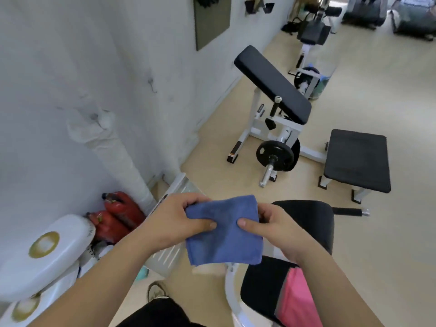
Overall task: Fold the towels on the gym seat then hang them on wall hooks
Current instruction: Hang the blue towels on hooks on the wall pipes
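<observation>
The left hand [179, 215] and right hand [276, 230] each pinch the folded blue towel [224, 237], up beside the gym seat [262, 289], so it hangs flat. 1 pink towel [297, 300] waits on that seat.

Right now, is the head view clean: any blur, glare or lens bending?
Head view: the folded blue terry towel, left hand and right hand read fairly sharp; the wide lens bends the white wall; far top-right equipment is soft; light is flat, without glare.

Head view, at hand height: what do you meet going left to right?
white casing with gold ring → red cylinders → left hand → blue towel → right hand → black-grip bar
</observation>
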### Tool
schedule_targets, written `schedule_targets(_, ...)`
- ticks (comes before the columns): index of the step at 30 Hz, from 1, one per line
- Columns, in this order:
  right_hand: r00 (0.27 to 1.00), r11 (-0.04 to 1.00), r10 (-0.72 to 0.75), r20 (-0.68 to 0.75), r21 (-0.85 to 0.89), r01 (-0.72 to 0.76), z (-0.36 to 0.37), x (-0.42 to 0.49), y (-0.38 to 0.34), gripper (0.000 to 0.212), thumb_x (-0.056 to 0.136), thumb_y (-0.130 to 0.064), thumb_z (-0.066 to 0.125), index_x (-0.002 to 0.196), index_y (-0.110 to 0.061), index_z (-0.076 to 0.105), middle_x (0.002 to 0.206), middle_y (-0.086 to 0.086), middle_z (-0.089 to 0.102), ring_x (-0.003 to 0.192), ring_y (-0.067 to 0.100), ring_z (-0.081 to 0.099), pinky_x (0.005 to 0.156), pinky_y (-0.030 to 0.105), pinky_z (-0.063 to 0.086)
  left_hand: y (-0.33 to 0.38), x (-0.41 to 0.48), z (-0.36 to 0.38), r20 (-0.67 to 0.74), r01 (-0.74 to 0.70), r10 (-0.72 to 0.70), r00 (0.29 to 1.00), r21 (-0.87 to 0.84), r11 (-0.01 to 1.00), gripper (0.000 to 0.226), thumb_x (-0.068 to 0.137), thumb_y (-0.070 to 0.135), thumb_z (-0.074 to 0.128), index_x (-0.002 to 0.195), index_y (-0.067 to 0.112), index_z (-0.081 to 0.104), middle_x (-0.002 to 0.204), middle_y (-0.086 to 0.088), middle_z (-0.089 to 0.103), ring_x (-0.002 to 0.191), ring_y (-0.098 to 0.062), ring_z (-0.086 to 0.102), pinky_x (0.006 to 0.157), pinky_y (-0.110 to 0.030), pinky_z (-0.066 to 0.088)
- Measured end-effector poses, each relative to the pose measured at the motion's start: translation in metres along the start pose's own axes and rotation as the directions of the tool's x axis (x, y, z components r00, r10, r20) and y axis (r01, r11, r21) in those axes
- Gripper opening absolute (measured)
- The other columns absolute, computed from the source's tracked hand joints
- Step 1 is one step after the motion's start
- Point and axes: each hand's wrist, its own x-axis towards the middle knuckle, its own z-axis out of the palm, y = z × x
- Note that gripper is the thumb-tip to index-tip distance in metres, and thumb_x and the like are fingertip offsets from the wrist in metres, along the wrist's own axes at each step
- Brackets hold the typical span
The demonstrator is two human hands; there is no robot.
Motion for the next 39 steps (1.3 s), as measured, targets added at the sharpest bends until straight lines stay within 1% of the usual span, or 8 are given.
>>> schedule_targets(5,0.999,0.996,-0.052,0.002,0.079,0.052,0.055,0.078,-0.063,0.022,0.091,-0.022,0.075,0.113,-0.017,0.072,0.114,0.01,0.077,0.109,0.029,0.073,0.096,0.048,0.058,-0.018,0.017,-0.099,-0.24,-0.009,-0.009,0.971,-0.076,0.997,0.029,0.077,0.013,0.089,0.101,0.022,0.075,0.096,0.005,0.079,0.087,-0.006,0.074,0.075,-0.019,0.059)
schedule_targets(9,0.998,0.991,-0.04,-0.052,0.128,0.047,0.101,0.138,-0.104,0.021,0.096,-0.017,0.071,0.117,-0.018,0.069,0.114,0.008,0.077,0.108,0.024,0.074,0.097,0.047,0.058,-0.033,0.026,-0.172,-0.268,0.005,-0.092,0.959,-0.307,0.952,0.02,0.086,-0.008,0.074,0.099,0.008,0.074,0.094,-0.01,0.081,0.087,-0.017,0.075,0.073,-0.019,0.058)
schedule_targets(13,0.996,0.996,-0.089,0.016,0.02,0.088,0.126,0.197,-0.164,0.03,0.094,-0.02,0.073,0.124,-0.016,0.067,0.119,0.008,0.076,0.11,0.025,0.074,0.097,0.05,0.059,-0.025,0.052,-0.247,-0.392,-0.064,-0.046,0.919,-0.264,0.962,0.021,0.081,-0.004,0.078,0.099,0.006,0.074,0.09,-0.01,0.081,0.084,-0.017,0.074,0.074,-0.024,0.059)
schedule_targets(20,0.982,0.969,-0.185,0.045,-0.158,0.19,0.12,0.271,-0.269,0.024,0.098,-0.02,0.068,0.122,-0.017,0.068,0.109,-0.002,0.079,0.099,0.015,0.076,0.078,0.033,0.061,0.018,0.107,-0.317,-0.517,-0.103,0.004,0.856,-0.162,0.981,0.018,0.09,0.003,0.071,0.094,0.021,0.073,0.091,-0.012,0.077,0.085,-0.033,0.072,0.07,-0.034,0.059)
schedule_targets(26,0.96,0.918,-0.275,0.046,-0.285,0.277,0.093,0.325,-0.357,0.021,0.097,-0.023,0.066,0.118,-0.022,0.069,0.106,0.0,0.08,0.099,0.018,0.077,0.091,0.047,0.062,0.087,0.155,-0.344,-0.592,-0.168,0.139,0.794,0.006,0.986,0.019,0.095,0.013,0.062,0.1,0.031,0.065,0.089,0.012,0.074,0.079,0.004,0.067,0.063,-0.007,0.05)
schedule_targets(31,0.927,0.882,-0.376,-0.008,-0.309,0.355,0.061,0.374,-0.448,0.019,0.092,-0.022,0.061,0.108,-0.022,0.07,0.102,0.0,0.079,0.099,0.021,0.075,0.093,0.046,0.061,0.16,0.204,-0.363,-0.616,-0.197,0.279,0.737,0.2,0.96,0.025,0.092,0.018,0.061,0.102,0.04,0.056,0.087,0.018,0.07,0.076,0.0,0.066,0.068,-0.019,0.057)
schedule_targets(36,0.885,0.858,-0.463,-0.058,-0.28,0.431,0.041,0.422,-0.539,0.022,0.088,-0.02,0.063,0.109,-0.02,0.069,0.102,0.004,0.078,0.097,0.022,0.073,0.086,0.042,0.061,0.228,0.262,-0.393,-0.667,-0.178,0.266,0.696,0.199,0.964,0.013,0.088,0.015,0.055,0.095,0.026,0.056,0.081,-0.003,0.068,0.066,-0.018,0.061,0.06,-0.044,0.059)
schedule_targets(39,0.857,0.841,-0.51,-0.078,-0.256,0.477,0.036,0.445,-0.587,0.021,0.089,-0.023,0.062,0.109,-0.019,0.066,0.101,0.006,0.076,0.094,0.024,0.073,0.078,0.041,0.06,0.27,0.291,-0.418,-0.71,-0.136,0.257,0.656,0.223,0.965,0.013,0.084,0.017,0.054,0.097,0.019,0.055,0.086,-0.005,0.067,0.069,-0.021,0.063,0.06,-0.041,0.055)
